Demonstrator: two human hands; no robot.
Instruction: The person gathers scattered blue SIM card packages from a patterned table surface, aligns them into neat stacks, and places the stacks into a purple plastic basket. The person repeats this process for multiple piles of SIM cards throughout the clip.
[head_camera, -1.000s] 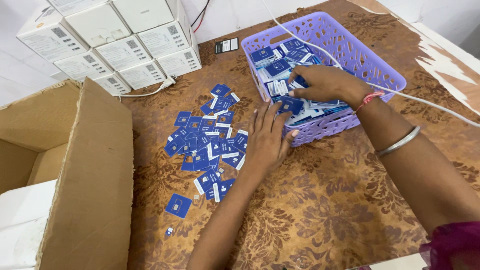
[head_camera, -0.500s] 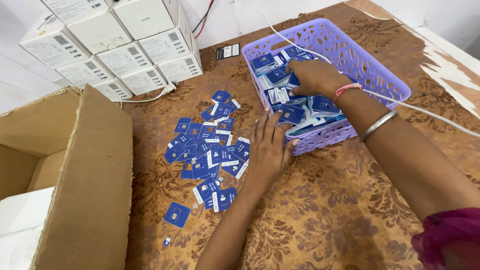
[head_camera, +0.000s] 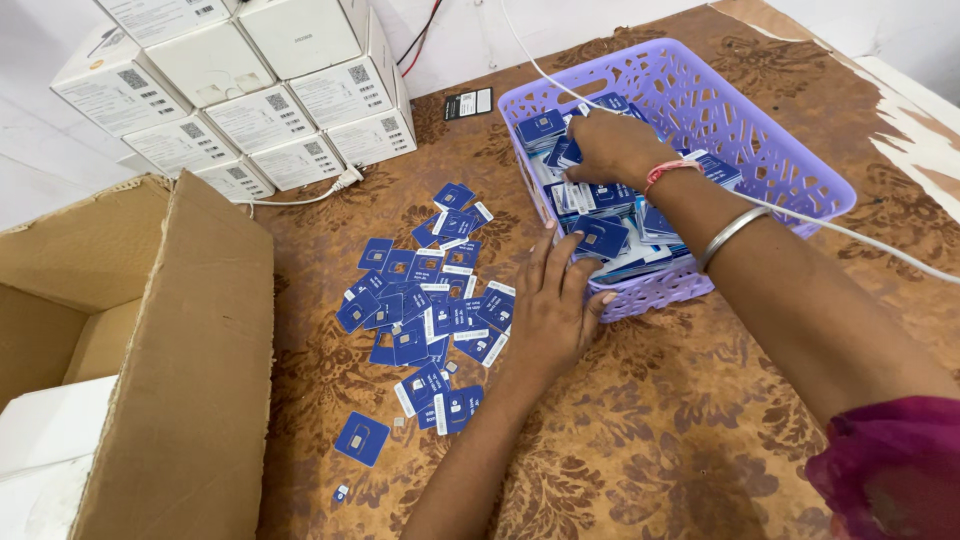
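Many small blue and white cards (head_camera: 425, 300) lie scattered on the brown patterned tabletop. My left hand (head_camera: 552, 310) rests flat on the right edge of this pile, fingers stretched out, holding nothing. A purple plastic basket (head_camera: 800, 165) at the upper right holds stacks of the same blue cards (head_camera: 600, 235). My right hand (head_camera: 612, 145) reaches into the basket's left part, palm down, fingers curled around a bunch of cards there. A red thread and a metal bangle sit on that wrist.
An open cardboard box (head_camera: 180, 350) stands at the left. Stacked white boxes (head_camera: 250, 90) fill the back left corner. A white cable (head_camera: 860, 240) crosses over the basket. A small black card (head_camera: 468, 103) lies behind the pile, and a single blue card (head_camera: 361, 438) lies near the front.
My right hand has moved from the basket's front edge deeper in, toward its back left. My left hand has stayed on the card pile.
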